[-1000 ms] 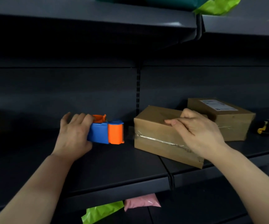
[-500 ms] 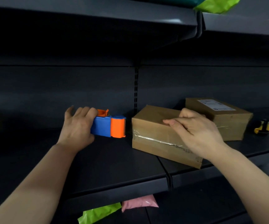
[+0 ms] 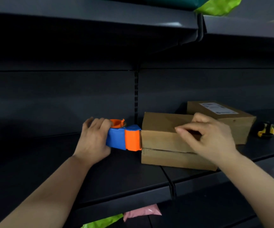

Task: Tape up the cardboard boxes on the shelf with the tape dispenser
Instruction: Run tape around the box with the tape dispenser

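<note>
You faced dark grey metal shelving, and on the middle dark grey shelf point(image 3: 116, 178) the blue and orange plastic tape dispenser point(image 3: 124, 139) lay just left of the upright post. Its orange front end was pressed against the left end of the nearer brown cardboard box point(image 3: 159, 140), about at the level of the seam that ran along the box's front face. Your left hand point(image 3: 93, 139) grasped the dispenser's blue body from behind, with the fingers wrapped over its top beside the orange roll core. Your right hand point(image 3: 210, 139) held the same box with its fingers curled over the upper front edge, the forefinger pointing left along that edge. That box sat near the shelf's front lip, across the joint between two shelf panels. A second brown cardboard box with a white printed label point(image 3: 236, 122) stood behind it to the right, touching or nearly touching it. Further right lay a small yellow and black object point(image 3: 265, 130), too blurred to identify. Below the shelf showed a pink plastic bag point(image 3: 141, 211) and a lime green bag point(image 3: 103, 222). Another lime green bag point(image 3: 218, 5) sat on the upper shelf point(image 3: 100, 18).
</note>
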